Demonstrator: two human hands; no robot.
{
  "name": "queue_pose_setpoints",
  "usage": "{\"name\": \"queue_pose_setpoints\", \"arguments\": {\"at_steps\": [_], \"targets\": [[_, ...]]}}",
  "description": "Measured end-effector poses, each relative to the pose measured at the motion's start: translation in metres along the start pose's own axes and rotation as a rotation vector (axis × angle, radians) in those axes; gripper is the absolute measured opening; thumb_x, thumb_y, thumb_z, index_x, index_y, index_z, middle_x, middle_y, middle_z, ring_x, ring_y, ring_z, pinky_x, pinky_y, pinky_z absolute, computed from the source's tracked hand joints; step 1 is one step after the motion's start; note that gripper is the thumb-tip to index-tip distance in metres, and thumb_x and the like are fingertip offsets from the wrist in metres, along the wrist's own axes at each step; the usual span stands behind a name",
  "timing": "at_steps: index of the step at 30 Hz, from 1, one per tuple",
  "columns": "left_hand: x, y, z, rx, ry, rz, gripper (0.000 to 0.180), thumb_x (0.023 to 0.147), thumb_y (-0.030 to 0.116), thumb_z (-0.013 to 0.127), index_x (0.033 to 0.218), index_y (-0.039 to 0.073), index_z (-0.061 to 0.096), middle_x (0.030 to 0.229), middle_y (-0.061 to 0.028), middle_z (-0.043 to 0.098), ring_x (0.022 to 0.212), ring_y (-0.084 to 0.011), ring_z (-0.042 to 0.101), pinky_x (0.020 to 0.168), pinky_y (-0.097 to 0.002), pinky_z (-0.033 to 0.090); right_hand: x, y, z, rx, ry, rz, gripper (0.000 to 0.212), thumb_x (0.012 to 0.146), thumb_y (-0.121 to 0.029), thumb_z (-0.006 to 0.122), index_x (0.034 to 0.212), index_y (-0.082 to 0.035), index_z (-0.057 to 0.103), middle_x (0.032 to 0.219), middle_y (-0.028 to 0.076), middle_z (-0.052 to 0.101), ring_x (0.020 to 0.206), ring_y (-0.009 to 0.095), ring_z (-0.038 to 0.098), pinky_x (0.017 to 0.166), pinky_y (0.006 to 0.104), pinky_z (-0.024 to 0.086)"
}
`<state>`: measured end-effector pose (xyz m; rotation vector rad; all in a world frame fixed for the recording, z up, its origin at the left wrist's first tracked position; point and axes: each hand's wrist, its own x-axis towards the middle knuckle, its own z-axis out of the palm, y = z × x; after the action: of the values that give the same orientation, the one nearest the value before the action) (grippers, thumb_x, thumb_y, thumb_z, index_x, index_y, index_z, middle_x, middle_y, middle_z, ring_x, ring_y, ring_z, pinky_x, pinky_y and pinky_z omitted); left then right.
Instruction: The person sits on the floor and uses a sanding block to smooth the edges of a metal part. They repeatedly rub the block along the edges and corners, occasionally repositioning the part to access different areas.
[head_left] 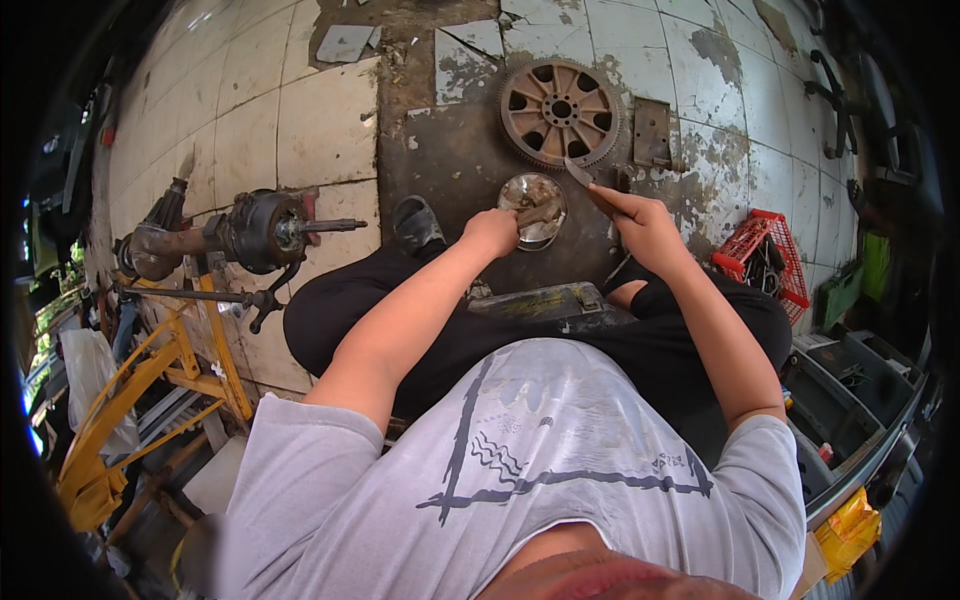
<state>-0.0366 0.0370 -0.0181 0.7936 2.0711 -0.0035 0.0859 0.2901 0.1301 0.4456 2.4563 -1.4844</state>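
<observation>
My left hand [492, 232] is closed around one end of a short brown piece [540, 213], whose kind I cannot make out. That piece reaches over a round, shiny metal bowl [541, 244] on the floor between my feet. In my right hand [648, 230] is a knife [579, 174] with a brown handle, gripped by that handle. Its blade points up and left, and its tip overlaps the near rim of a rusty toothed flywheel [582, 112] in the picture. The flywheel lies flat on the floor beyond the bowl.
A rusty flat plate [652, 132] lies right of the flywheel. To my left, an axle-like metal assembly [262, 232] is near a yellow frame [185, 345]. At right are a red basket [740, 245] of tools and a grey tray [840, 400]. Floor tiles [330, 120] are cracked.
</observation>
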Motion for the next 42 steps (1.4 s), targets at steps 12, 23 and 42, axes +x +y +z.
{"name": "queue_pose_setpoints", "arguments": {"at_steps": [12,23,42], "targets": [[-0.002,0.004,-0.01,-0.009,-0.039,-0.039,0.055,0.097,0.021,0.065,0.152,0.016,0.066,0.128,-0.0206,0.079,0.12,-0.0384,0.075,0.103,-0.0523,0.06,0.039,0.062,0.108,-0.348,-0.105,-0.158,0.065,0.086,0.002,0.063,0.148,-0.015,0.071,0.156,0.015,0.066,0.13,0.04,0.07,0.108,0.051,0.059],[-0.005,0.002,-0.002,-0.021,0.033,-0.016,0.053,0.095,0.021,0.067,0.148,0.013,0.068,0.124,-0.0216,0.079,0.118,-0.0391,0.075,0.103,-0.0526,0.06,0.074,0.081,0.112,-0.526,-0.199,-0.256,0.054,0.086,-0.003,0.07,0.138,-0.015,0.079,0.132,0.014,0.078,0.114,0.044,0.071,0.101,0.0495,0.06],[0.006,0.006,-0.004,-0.038,-0.04,-0.143,0.04,0.099,0.019,0.068,0.136,0.011,0.079,0.144,-0.0151,0.075,0.131,-0.0339,0.073,0.107,-0.0477,0.061,0.101,-0.003,0.107,-0.736,-0.491,-0.199,0.028,0.082,-0.008,0.068,0.104,-0.002,0.084,0.102,0.027,0.08,0.1,0.043,0.079,0.09,0.0517,0.063]]}}
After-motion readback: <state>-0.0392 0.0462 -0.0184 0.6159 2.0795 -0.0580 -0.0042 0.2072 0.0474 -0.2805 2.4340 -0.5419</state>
